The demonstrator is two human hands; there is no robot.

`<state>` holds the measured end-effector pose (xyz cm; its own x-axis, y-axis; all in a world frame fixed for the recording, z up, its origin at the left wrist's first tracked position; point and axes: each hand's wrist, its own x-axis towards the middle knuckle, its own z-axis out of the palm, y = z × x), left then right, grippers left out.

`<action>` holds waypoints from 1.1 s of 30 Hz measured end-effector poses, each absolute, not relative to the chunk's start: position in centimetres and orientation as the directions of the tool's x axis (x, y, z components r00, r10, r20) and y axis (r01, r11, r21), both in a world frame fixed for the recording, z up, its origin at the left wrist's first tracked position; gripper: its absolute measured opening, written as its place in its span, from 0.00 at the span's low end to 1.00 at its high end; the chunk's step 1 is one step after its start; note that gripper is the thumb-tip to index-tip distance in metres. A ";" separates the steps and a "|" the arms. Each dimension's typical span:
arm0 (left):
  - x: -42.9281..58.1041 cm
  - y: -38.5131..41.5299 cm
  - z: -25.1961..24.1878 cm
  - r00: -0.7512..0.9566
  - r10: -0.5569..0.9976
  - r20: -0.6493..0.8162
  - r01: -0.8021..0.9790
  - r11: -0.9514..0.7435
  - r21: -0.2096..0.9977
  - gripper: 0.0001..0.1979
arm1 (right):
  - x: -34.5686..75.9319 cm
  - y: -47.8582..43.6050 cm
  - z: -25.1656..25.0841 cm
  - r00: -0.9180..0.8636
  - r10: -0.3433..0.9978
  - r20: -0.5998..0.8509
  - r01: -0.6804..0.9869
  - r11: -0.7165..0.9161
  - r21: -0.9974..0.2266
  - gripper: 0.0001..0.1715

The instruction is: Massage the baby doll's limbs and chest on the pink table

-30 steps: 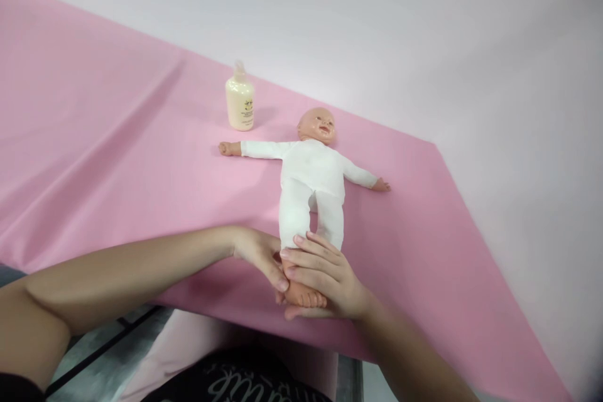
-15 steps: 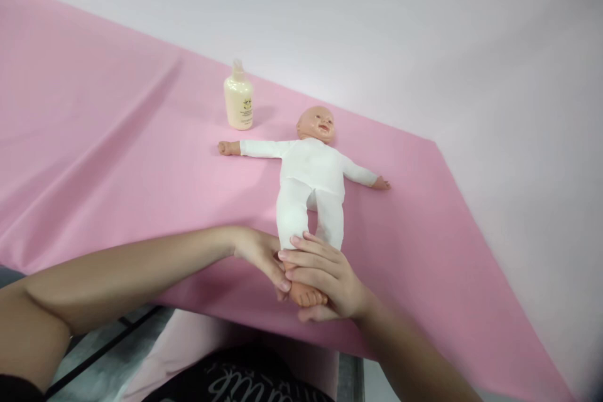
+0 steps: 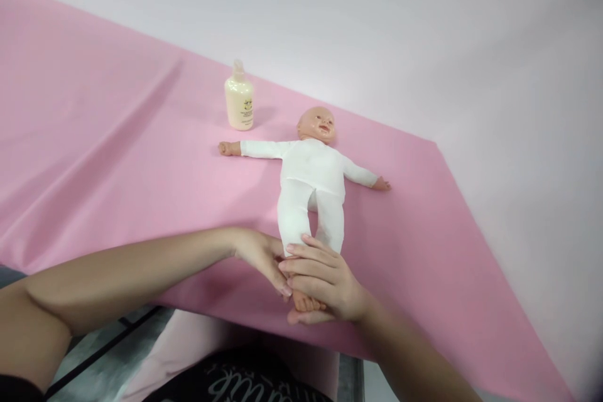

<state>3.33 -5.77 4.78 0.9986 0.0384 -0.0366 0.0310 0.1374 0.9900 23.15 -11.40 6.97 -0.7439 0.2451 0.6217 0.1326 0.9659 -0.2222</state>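
Observation:
A baby doll [image 3: 313, 163] with a white cloth body lies on its back, arms spread and head pointing away from me. My left hand [image 3: 264, 259] grips the lower part of its leg on the left from the side, thumb near the ankle. Over the top of that same foot [image 3: 307, 303] curls my right hand [image 3: 325, 279], its fingers across the ankle and its thumb under the toes. The doll's other foot is hidden behind my right hand.
A pump bottle [image 3: 240, 103] of pale yellow liquid stands beyond the doll's outstretched arm on the left. Pink cloth [image 3: 117, 157] covers the table, with folds at the left. A white wall [image 3: 377, 25] rises behind it.
My right hand has shifted slightly over the foot, and its thumb has slid a little left under the toes. My left hand stays nearly in place.

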 end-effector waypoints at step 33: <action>1.8 -4.6 9.8 0.949 -0.306 -0.070 0.108 0.110 0.988 0.18 | 23.0 -11.9 6.0 -0.835 0.329 0.441 0.242 0.940 -0.242 0.22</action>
<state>1.77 -4.64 9.79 0.9494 -0.3062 -0.0697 0.1079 0.1096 0.9881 23.01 -11.92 6.05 -0.8353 0.3289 0.4406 0.2421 0.9395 -0.2423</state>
